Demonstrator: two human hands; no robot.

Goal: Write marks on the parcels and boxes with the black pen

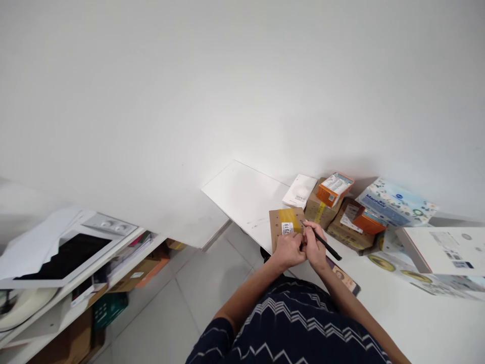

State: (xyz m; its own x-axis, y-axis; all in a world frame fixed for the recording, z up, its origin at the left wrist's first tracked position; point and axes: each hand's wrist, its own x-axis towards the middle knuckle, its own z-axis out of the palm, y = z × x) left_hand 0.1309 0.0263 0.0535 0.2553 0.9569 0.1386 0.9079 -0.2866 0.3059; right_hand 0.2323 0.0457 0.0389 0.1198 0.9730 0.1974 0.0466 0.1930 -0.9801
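Note:
A small brown cardboard box [276,222] with yellow tape and a white number label lies on the white table [246,194]. My right hand [315,247] is closed around a slim black pen-like tool [332,251]; its thin end points at the box's far right part. Whether it is a pen or a cutter cannot be made out. My left hand [290,250] rests over the box's near side, touching my right hand. Its fingers are curled, with something small and dark between them that I cannot identify.
Right of the box stand a white box [300,189], another taped carton [318,208], orange boxes [335,188] and a floral tissue pack [396,202]. A phone [344,277] lies beneath my right forearm. At left, a microwave [79,247] sits on a shelf unit.

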